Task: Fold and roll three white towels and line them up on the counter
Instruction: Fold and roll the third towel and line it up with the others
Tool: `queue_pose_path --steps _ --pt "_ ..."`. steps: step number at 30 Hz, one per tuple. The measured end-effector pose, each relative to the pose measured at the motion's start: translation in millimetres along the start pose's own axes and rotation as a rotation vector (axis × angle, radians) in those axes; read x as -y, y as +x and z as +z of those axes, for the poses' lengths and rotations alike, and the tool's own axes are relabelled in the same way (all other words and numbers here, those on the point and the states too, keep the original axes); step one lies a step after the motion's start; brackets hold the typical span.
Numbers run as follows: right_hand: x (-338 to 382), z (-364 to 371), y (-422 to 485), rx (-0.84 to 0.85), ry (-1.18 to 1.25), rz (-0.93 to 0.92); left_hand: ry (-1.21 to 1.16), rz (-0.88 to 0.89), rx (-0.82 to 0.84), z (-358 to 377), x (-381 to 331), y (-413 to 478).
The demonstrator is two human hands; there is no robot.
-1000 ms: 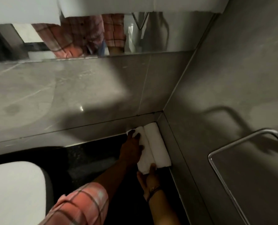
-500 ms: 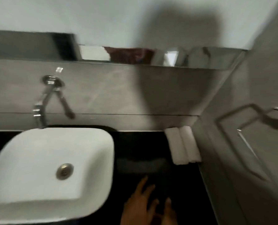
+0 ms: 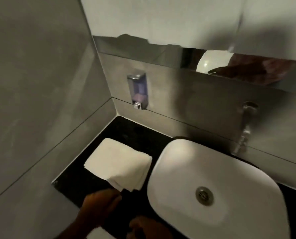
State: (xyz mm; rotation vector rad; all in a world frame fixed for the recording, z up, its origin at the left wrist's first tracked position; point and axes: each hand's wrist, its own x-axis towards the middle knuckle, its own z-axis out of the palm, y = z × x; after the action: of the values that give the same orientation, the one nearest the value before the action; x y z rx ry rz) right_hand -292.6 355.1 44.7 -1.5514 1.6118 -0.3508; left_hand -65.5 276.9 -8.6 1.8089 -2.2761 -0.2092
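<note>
A folded white towel (image 3: 117,163) lies flat on the black counter (image 3: 136,133), in the left corner between the grey wall and the basin. My left hand (image 3: 100,204) is at the towel's near corner, its fingers curled around that corner. My right hand (image 3: 143,228) sits low at the frame's bottom edge, just right of the left one; it looks curled, but it is blurred and partly cut off. It does not touch the towel. The rolled towels are out of view.
A white basin (image 3: 212,187) fills the counter to the right of the towel. A soap dispenser (image 3: 137,91) hangs on the back wall, with a wall tap (image 3: 245,128) further right. The grey side wall (image 3: 40,100) borders the counter on the left.
My view has swung from the right corner, where two rolled towels lie, across the basin to the left corner. Both hands left the rolls; my left hand now reaches the folded towel.
</note>
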Motion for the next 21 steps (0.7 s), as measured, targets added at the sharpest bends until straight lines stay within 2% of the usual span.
queue_pose_path --steps 1,2,4,7,9,11,14,17,19,21 --pt "24.5 -1.6 29.3 -0.124 -0.093 -0.130 -0.052 0.006 -0.024 -10.7 21.6 36.9" --pt "36.4 -10.8 68.1 -0.131 -0.130 -0.172 -0.031 0.027 -0.024 -14.4 38.0 68.6" --pt "54.9 -35.5 140.9 -0.090 -0.272 -0.189 0.010 0.047 0.119 -14.9 66.0 135.8" --pt "59.6 -23.6 227.1 -0.104 -0.508 -0.008 0.144 0.067 0.392 0.4 102.9 211.1" --pt "48.7 -19.3 263.0 -0.069 -0.623 0.138 0.278 0.102 0.493 11.5 117.1 243.7" --pt "33.6 -14.8 285.5 -0.036 -0.651 0.251 0.358 0.139 0.515 22.4 127.6 262.9" --pt "24.6 -3.5 301.1 -0.037 -0.660 0.294 0.367 0.189 0.518 33.6 141.2 272.9" --pt "22.5 -1.3 304.4 -0.077 -0.614 0.267 0.211 0.198 0.476 24.2 145.4 277.5" --pt "28.8 0.9 294.3 -0.099 -0.655 0.240 0.117 0.189 0.504 8.9 142.2 274.0" --pt "41.7 -4.5 275.8 -0.133 -0.614 0.189 0.101 0.192 0.491 -12.2 139.5 263.8"
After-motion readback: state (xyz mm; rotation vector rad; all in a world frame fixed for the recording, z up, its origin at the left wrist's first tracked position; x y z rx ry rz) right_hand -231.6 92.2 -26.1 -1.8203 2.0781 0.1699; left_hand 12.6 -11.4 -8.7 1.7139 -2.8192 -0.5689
